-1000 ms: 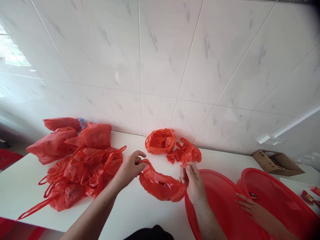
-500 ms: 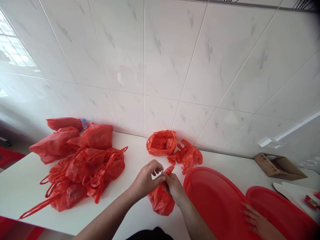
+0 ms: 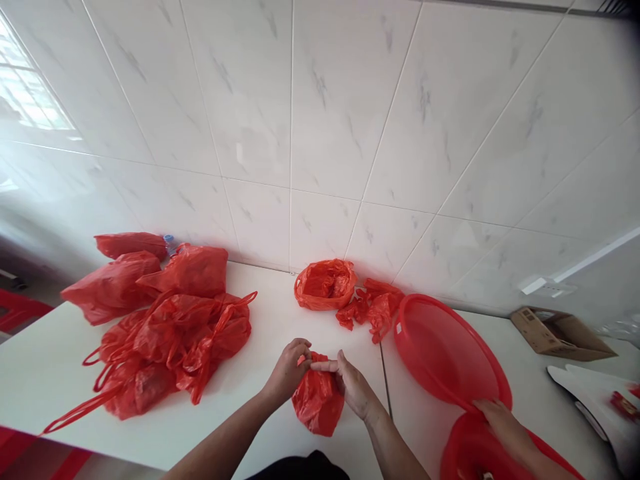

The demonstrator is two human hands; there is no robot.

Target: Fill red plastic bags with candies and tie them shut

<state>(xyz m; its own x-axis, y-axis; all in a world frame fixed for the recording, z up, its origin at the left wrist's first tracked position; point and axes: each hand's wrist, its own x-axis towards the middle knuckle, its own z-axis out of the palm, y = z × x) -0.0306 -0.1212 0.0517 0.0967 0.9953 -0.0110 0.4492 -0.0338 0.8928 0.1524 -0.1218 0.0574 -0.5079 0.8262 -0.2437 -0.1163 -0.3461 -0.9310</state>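
Observation:
A filled red plastic bag (image 3: 319,405) rests on the white table in front of me, its top gathered between my hands. My left hand (image 3: 291,367) pinches the gathered top with curled fingers. From the other side, my right hand (image 3: 355,388) holds the bag's neck, index finger stretched across toward the left fingertips and thumb raised. Its other fingers are partly hidden by the bag. Beyond my hands stands an opened red plastic bag (image 3: 325,285), with crumpled red bags (image 3: 374,308) beside it.
Several filled red bags (image 3: 193,333) are piled at left, near a clear bottle (image 3: 170,244). At right, another person's hand (image 3: 500,420) grips a tilted red basin (image 3: 450,347) over a second red basin (image 3: 463,437). A cardboard box (image 3: 563,337) sits farther right.
My right index finger has straightened across the bag's neck, and the hands have moved slightly lower. The other person's hand has lifted and tilted one red basin, shifting it toward the wall.

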